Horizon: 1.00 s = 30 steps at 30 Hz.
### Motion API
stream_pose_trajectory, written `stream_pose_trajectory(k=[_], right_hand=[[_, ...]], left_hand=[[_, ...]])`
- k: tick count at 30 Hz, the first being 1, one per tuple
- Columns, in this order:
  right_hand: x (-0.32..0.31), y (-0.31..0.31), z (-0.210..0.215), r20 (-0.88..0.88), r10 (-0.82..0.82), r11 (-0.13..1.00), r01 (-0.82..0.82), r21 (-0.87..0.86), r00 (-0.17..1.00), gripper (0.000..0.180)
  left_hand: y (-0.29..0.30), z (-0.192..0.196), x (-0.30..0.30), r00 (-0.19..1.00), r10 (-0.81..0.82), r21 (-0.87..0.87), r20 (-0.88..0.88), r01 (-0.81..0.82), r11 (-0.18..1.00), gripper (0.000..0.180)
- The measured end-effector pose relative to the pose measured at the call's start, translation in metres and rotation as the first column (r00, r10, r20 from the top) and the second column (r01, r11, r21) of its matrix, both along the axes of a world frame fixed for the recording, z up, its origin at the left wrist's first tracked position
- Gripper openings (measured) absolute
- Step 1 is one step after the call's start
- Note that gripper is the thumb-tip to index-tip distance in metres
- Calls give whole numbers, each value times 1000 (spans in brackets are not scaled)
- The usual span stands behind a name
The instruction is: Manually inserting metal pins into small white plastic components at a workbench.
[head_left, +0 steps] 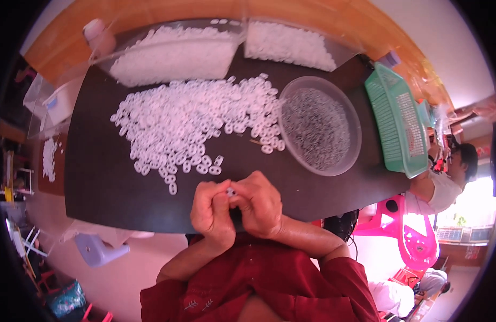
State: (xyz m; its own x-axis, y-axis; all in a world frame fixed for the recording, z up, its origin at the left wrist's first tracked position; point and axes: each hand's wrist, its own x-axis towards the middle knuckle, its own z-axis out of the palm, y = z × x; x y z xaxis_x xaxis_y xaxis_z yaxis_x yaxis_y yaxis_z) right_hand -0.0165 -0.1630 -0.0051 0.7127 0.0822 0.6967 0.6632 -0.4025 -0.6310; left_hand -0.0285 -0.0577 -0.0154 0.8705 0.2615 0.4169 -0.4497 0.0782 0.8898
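Close together at the table's front edge, my left hand and my right hand pinch one small white plastic piece between thumbs and fingers. Most of that piece is hidden by the fingertips. Beyond my hands spreads a heap of white oval plastic pieces, each with two holes. To the right of the heap stands a round clear bowl full of small grey metal parts, too fine to name.
Two clear bags of white pieces lie at the table's back. A green plastic basket stands at the right edge. Another person sits beyond it, by a pink chair. A purple-grey stool is on the floor at left.
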Motion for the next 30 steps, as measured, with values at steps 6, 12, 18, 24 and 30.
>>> stream_pose_trajectory(k=[6,12,18,24,30], right_hand=[[29,-37,47,58,19,953,0,-304,998,23],[171,-124,136,178,-431,871,460,-174,885,20],[263,-203,131,409,-546,633,680,-371,731,27],[150,-77,63,160,195,821,-72,-566,968,22],[103,-31,8,-146,332,735,-352,-580,932,22]], left_hand=[[11,22,3,972,-176,-41,-158,172,984,27],[51,12,13,963,25,114,-267,6,993,24],[57,16,32,982,31,512,-188,71,856,13],[56,17,42,999,22,747,26,-34,664,16],[61,19,38,999,50,701,9,-42,712,14]])
